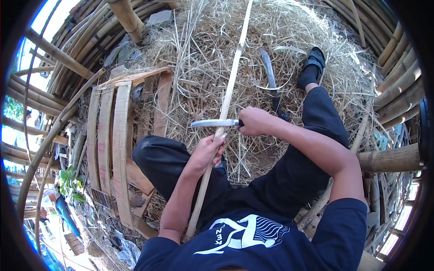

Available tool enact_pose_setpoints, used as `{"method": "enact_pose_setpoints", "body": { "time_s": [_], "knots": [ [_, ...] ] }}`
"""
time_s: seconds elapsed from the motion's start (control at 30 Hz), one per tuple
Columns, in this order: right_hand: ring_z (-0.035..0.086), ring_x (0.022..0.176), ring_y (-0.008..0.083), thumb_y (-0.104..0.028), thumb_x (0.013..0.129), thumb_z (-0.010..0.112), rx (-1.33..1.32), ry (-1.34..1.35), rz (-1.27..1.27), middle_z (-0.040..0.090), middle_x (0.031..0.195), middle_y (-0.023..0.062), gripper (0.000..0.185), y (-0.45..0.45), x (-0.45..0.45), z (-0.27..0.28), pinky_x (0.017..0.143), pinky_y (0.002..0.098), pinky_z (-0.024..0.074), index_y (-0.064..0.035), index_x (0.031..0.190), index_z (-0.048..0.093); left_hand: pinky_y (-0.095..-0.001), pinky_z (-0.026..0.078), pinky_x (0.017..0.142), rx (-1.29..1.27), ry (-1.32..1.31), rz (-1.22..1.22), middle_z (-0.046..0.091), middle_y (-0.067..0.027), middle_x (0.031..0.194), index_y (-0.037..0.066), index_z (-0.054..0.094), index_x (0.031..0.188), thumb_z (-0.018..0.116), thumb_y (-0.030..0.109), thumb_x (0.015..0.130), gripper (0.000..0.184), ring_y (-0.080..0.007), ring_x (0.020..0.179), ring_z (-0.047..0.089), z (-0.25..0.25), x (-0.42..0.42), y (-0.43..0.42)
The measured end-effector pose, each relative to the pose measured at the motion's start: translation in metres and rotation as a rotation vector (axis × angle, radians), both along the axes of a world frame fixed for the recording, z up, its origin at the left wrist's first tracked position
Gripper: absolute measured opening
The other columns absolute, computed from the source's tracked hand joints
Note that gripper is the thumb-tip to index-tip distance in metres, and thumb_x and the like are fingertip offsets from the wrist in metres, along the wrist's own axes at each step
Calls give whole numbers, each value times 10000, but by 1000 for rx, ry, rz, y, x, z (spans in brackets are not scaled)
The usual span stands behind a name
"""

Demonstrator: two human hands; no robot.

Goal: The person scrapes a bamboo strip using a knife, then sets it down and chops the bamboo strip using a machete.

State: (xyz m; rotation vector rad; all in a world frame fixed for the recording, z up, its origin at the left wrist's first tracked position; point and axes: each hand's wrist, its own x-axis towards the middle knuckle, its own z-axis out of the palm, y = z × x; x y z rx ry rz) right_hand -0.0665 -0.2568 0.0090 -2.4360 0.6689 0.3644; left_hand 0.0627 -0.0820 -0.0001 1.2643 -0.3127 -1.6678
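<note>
A long pale bamboo strip (233,74) runs from the top of the view down to my lap, slightly tilted. My left hand (208,153) is wrapped round it just below the middle. In my right hand (254,122) is the dark handle of a knife (212,123), whose blade lies across the strip just above my left hand and points left. A second, larger blade (267,67) with a black handle lies on the shavings beyond my right hand, near my foot.
Bamboo shavings (203,58) cover the ground. A wooden pallet (121,149) leans at the left, near my bent knee. Bamboo poles (389,158) stand close by my right elbow, and more form a wall at the left. Another person (63,207) is at the lower left, outside.
</note>
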Motion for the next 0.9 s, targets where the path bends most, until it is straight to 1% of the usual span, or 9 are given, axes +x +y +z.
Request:
{"method": "enact_pose_setpoints", "body": {
  "time_s": [0.37,0.43,0.47,0.53,0.6,0.63,0.7,0.8,0.9],
  "knots": [
    [674,740,354,-206,685,632,-176,35,37,661,743,225,241,-1,1,-23,691,416,558,25,744,671,-184,204,309,17,-39,-88,285,92,547,131,398,847,532,226,969,204,-4,360,260,8,-14,-7],
    [683,767,330,-200,718,620,-114,114,-223,671,779,214,239,-18,6,-25,700,403,556,22,789,675,-185,197,305,-9,-11,-88,287,90,550,132,393,846,522,232,973,207,-4,363,256,9,-12,-4],
    [687,794,316,-207,749,605,-176,116,-284,682,840,196,261,-52,4,-38,713,399,555,18,860,675,-191,196,300,34,5,-63,290,87,548,132,394,849,516,236,977,205,-8,356,252,20,-18,1],
    [676,883,319,-266,778,595,-239,117,-615,684,928,186,328,-108,-7,-31,789,411,539,1,949,676,-193,216,292,35,107,-84,298,67,539,112,395,839,496,250,985,224,-21,336,252,22,-17,13],
    [659,933,344,-305,777,615,-206,127,-681,667,1014,216,391,-150,-28,-22,826,416,525,9,1002,676,-192,225,291,36,133,-96,301,59,536,102,399,841,480,256,991,230,-25,330,253,19,-10,18],
    [661,909,358,-289,774,601,-251,107,-694,668,979,234,391,-152,-36,-22,810,416,530,42,972,669,-190,236,292,9,149,-63,305,51,534,87,421,876,461,262,998,217,-28,328,256,14,-5,18],
    [665,862,372,-259,763,579,-235,103,-591,668,914,255,382,-149,-35,-26,789,424,534,76,925,664,-187,247,293,-31,183,-10,309,43,533,72,444,911,442,268,1005,217,-31,326,259,11,-2,16],
    [667,785,377,-216,751,538,-145,46,-320,655,844,283,341,-102,-16,-11,758,433,536,97,814,659,-184,274,310,-11,-2,-18,350,28,542,56,459,1123,440,262,1007,237,-28,341,283,19,-6,14],
    [669,730,361,-216,726,550,-34,105,-193,657,750,241,307,-33,-2,-4,716,431,547,67,763,662,-182,297,327,-20,-152,-26,415,13,584,59,429,1156,475,221,994,233,-28,358,319,17,-11,20]
  ]
}}
